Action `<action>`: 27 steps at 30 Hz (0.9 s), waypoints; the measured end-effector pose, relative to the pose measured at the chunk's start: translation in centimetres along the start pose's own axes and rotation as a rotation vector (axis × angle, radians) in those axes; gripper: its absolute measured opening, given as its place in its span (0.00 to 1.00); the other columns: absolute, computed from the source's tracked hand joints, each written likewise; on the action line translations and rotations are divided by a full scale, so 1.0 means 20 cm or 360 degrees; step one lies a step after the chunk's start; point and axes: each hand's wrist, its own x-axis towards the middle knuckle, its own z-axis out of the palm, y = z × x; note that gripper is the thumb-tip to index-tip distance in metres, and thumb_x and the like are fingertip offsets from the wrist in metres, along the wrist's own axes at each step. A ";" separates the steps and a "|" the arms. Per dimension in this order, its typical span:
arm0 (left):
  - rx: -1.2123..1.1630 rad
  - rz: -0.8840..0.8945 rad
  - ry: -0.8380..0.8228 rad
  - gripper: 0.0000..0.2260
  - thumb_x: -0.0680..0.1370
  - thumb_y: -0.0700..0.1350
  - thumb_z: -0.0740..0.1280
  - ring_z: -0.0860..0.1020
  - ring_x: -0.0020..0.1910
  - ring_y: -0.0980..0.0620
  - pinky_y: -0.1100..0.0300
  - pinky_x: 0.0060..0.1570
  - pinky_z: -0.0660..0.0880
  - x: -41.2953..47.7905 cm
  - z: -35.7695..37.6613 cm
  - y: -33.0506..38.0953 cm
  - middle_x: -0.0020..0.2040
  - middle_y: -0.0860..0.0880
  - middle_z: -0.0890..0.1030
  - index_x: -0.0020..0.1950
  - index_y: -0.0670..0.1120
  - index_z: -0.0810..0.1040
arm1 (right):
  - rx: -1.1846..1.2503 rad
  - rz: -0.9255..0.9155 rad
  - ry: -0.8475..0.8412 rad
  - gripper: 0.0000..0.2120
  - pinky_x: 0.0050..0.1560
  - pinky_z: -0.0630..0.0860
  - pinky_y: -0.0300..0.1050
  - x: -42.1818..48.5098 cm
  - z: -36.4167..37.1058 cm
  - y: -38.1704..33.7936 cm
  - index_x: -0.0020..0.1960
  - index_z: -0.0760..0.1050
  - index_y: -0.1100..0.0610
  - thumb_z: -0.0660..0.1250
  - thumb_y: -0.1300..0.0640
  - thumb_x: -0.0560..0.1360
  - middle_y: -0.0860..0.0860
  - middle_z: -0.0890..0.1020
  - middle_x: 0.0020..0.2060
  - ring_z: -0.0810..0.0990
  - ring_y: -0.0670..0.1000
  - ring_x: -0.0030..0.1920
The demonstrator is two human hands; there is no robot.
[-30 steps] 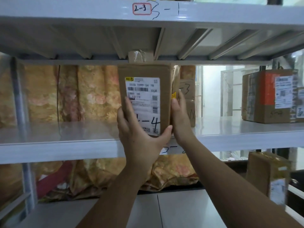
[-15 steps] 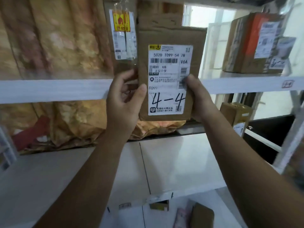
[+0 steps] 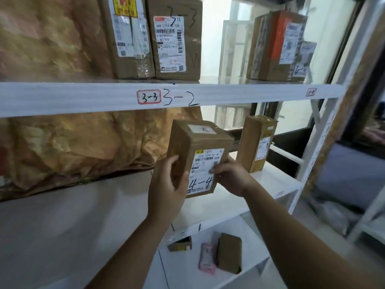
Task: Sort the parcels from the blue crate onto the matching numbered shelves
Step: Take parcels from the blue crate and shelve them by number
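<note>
The parcel (image 3: 200, 159) has come down from in front of the white beam and now hangs below it, at centre frame, over the pale shelf (image 3: 83, 226); the view has dropped with it.

The left hand (image 3: 166, 190) wraps the parcel's left side and the right hand (image 3: 231, 178) pinches its right edge across the label. The two hands are apart, and both are clamped low on the box. Its label faces the camera and reads 4-4. At bottom centre, on the level beneath, lie a small brown box (image 3: 229, 253) and a pink packet (image 3: 207, 258).

Two things could go wrong. A tall box (image 3: 257, 142) stands upright just beside the right hand, so a sideways set-down could knock it over. This shelf's own number tag is too small to read, so the parcel could land in the wrong bay.

The shelf is smooth, white and glossy, and a box may slide on it. Above it, the beam (image 3: 83, 99) is marked 3-3 and 3-2 and carries two boxes (image 3: 177, 38) at top centre. An orange-taped box (image 3: 277, 44) sits at upper right. Crumpled golden cloth (image 3: 73, 147) fills the back on the left, and bright window light comes through on the right. The blue crate is out of view.
</note>
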 end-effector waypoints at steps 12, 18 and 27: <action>-0.0157 -0.0818 -0.0423 0.17 0.79 0.50 0.64 0.76 0.56 0.55 0.65 0.44 0.71 -0.22 -0.09 -0.35 0.58 0.55 0.77 0.67 0.53 0.70 | -0.1122 0.0313 0.0290 0.19 0.58 0.79 0.56 0.00 0.15 0.50 0.62 0.72 0.51 0.70 0.56 0.72 0.48 0.81 0.57 0.79 0.52 0.59; -0.0481 -0.1153 -0.0454 0.07 0.80 0.53 0.61 0.79 0.52 0.54 0.65 0.40 0.72 -0.22 -0.05 -0.44 0.56 0.53 0.81 0.57 0.58 0.74 | -0.1221 0.0352 0.0391 0.14 0.58 0.77 0.49 0.00 0.17 0.60 0.61 0.73 0.52 0.66 0.60 0.76 0.49 0.79 0.56 0.78 0.53 0.57; -0.0610 -0.1458 -0.0352 0.14 0.80 0.60 0.56 0.81 0.49 0.48 0.54 0.50 0.78 -0.04 0.32 -0.44 0.45 0.50 0.83 0.44 0.56 0.76 | -0.0476 0.0383 0.0308 0.19 0.51 0.75 0.39 0.12 -0.12 0.54 0.60 0.72 0.44 0.49 0.36 0.80 0.40 0.79 0.53 0.79 0.44 0.53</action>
